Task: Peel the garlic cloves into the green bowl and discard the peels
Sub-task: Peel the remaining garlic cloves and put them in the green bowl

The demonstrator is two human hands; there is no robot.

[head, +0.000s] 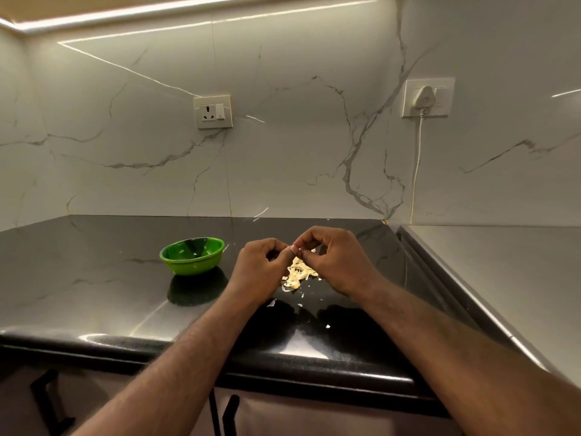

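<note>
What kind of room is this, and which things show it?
Most likely a home kitchen: a dark polished countertop below a marble-look wall with a socket, a green bowl, and loose garlic peels.

Nothing can be read: no lettering or number on the green bowl (192, 266), the wall socket (213, 112) at its twelve o'clock, or the plug (424, 96).

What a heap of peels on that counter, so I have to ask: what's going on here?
A person is peeling garlic at the black counter. The left hand and right hand meet above the peel pile, fingertips pinching a garlic clove that is mostly hidden. The green bowl sits to their left, apart from the hands; its contents cannot be made out.
</note>
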